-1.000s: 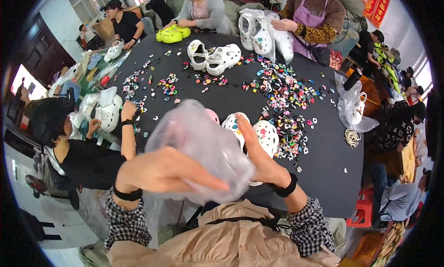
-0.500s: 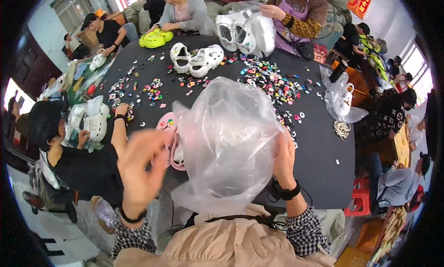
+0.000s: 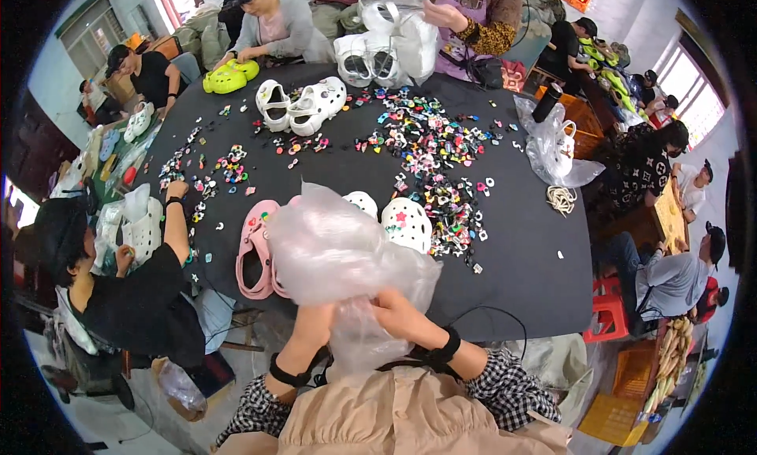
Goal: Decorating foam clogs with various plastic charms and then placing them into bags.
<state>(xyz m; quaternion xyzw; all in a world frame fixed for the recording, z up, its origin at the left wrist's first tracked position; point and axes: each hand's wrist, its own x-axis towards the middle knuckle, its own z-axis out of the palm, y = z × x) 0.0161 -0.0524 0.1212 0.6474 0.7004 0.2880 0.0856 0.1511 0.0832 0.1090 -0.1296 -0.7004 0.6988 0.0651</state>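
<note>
Left grip point(image 3: 317, 321) has moved in beside the right grip point(image 3: 397, 313).
Both hold the clear bag point(image 3: 339, 254), near pink clogs point(image 3: 258, 233).

Both hands point(image 3: 399, 315) grip a plastic bag point(image 3: 331, 250) partly hiding pink clogs point(image 3: 260, 217).
</note>
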